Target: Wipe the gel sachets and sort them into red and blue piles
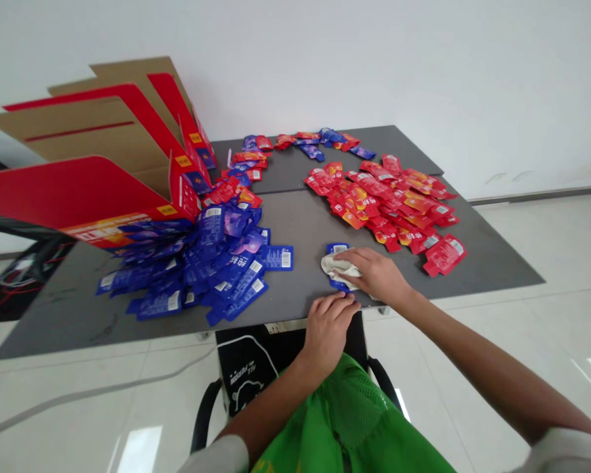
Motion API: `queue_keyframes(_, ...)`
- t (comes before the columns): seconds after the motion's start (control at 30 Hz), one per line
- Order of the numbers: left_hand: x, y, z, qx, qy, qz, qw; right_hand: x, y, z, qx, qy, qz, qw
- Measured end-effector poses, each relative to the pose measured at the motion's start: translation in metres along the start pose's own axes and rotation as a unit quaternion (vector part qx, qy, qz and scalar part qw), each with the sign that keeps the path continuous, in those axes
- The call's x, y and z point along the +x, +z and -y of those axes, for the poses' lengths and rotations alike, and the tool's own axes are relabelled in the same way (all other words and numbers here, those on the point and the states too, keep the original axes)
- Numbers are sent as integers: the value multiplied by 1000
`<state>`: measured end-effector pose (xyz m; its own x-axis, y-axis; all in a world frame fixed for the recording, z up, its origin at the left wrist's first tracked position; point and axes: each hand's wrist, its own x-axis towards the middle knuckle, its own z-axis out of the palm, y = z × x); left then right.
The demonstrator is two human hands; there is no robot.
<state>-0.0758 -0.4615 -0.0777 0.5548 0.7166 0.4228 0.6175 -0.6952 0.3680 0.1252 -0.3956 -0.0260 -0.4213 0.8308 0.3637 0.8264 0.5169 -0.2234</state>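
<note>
A blue pouch (337, 248) lies near the front edge of the grey table (295, 220), partly covered by a pale cloth (339, 266). My right hand (378, 272) presses on that cloth with its fingers closed round it. Just in front, my left hand (328, 325) rests at the table edge, its fingertips at the pouch's lower end. To the left spreads a heap of blue pouches (226, 256). A pile of red pouches (384, 197) lies to the right, with one red pouch (444, 255) at its near end.
Open red and blue cardboard boxes (148, 144) stand at the left of the table. Mixed red and blue pouches (305, 139) form a curve along the back. A chair (249, 368) is below the front edge, and a pale cable (128, 383) crosses the floor.
</note>
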Motion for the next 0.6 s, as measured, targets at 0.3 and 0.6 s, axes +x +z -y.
queue_keyframes(0.3, 7, -6, -1, 0, 1, 10, 1000, 61, -12, -25, -53, 70, -81, 993)
queue_keyframes(0.6, 36, -16, -12, 56, -34, -12, 998, -53, -30, 0, 63, 212, -240, 945)
